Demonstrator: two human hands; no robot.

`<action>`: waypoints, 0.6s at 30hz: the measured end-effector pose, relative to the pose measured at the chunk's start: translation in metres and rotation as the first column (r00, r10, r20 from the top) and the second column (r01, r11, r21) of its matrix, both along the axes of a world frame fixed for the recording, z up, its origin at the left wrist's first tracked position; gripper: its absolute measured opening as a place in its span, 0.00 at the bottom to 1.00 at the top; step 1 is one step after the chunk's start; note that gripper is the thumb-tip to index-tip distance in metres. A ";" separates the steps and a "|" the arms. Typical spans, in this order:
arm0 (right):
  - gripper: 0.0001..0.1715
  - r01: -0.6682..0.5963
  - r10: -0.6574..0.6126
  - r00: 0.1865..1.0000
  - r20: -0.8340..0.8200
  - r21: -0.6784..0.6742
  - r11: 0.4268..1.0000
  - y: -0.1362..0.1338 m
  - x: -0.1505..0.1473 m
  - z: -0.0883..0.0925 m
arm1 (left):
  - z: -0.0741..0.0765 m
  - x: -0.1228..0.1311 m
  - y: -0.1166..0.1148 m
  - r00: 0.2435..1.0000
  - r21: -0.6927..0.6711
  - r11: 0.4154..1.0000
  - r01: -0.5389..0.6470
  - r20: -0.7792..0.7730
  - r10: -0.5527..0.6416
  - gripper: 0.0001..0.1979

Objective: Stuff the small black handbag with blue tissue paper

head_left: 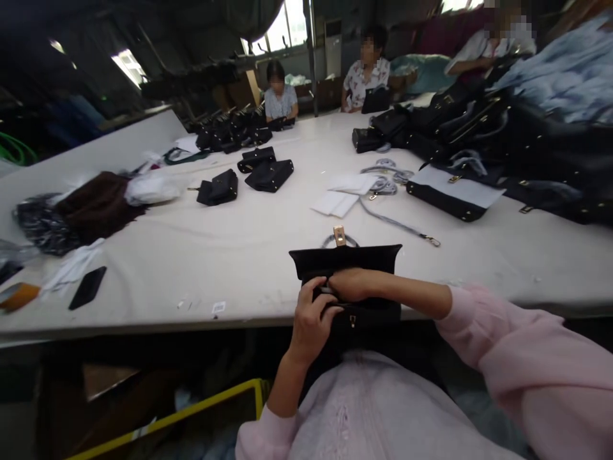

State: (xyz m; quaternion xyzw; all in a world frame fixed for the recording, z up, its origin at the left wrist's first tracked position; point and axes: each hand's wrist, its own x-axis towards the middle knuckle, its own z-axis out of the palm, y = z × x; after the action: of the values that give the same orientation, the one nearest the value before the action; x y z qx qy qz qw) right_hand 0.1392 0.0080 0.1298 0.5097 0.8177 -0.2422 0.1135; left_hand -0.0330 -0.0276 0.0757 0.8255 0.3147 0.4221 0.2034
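While the left hand (pixel 310 319) is grasping the left side of the black bag (pixel 354 260) at the table's (pixel 249 255) near edge, probably steadying its mouth, the right hand (pixel 352 283) is reaching inside, its grip hidden, so I cannot tell its state.

From wearer's head, camera is looking down close over black flap handbag (pixel 352 262), facing forward across white worktable (pixel 258 243).

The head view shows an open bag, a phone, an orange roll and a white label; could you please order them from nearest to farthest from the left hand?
1. Open bag: touching the left hand.
2. White label: on the table, left of the hand.
3. Phone: further left.
4. Orange roll: farthest left, by the picture's edge.
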 end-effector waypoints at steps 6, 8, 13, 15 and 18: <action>0.14 0.044 -0.041 0.991 -0.131 0.017 0.999 -0.008 0.018 0.003 | -0.001 -0.011 0.008 0.997 0.017 0.998 -0.065 -0.028 0.065 0.10; 0.15 0.068 -0.054 0.983 -0.177 0.074 0.995 -0.008 0.027 0.012 | -0.006 -0.012 0.010 0.994 0.061 0.996 -0.070 -0.080 0.075 0.11; 0.10 0.129 -0.104 0.986 -0.131 0.198 0.972 -0.012 0.035 0.030 | -0.009 -0.010 0.008 0.993 0.090 0.989 -0.115 -0.002 0.115 0.15; 0.10 0.113 -0.096 0.992 -0.086 0.220 0.969 -0.013 0.032 0.031 | -0.002 -0.008 0.009 0.993 0.069 0.991 -0.118 -0.004 0.119 0.19; 0.11 0.119 -0.104 0.992 -0.074 0.245 0.962 -0.014 0.030 0.028 | 0.018 -0.004 0.018 0.989 0.017 0.998 -0.061 -0.131 0.062 0.12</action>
State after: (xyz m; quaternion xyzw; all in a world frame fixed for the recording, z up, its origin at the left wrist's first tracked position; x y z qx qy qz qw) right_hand 0.1689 -0.0063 0.1573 0.5577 0.8146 -0.1590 0.0102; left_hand -0.0365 -0.0092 0.0937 0.8427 0.3500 0.3750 0.1636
